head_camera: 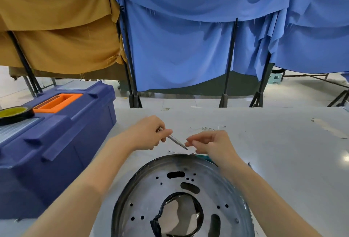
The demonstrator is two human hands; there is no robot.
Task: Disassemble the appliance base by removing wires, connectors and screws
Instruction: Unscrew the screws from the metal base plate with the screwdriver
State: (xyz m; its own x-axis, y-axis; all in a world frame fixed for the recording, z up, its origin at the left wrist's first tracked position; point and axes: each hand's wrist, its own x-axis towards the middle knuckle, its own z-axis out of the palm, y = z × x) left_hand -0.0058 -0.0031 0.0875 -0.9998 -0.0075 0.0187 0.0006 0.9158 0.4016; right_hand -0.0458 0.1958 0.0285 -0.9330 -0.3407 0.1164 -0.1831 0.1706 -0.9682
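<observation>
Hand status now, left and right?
Left hand: holding a thin metal tool.
Right hand: fingers curled near the tool's tip; cannot tell whether they pinch anything.

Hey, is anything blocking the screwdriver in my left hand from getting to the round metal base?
Nothing visible blocks it. The left hand holds the screwdriver just beyond the far rim of the base. Only the fingertips of the right hand sit beside its tip.

Single head-worn view, wide-angle, facing forward and down — close over table [264, 142]
</observation>
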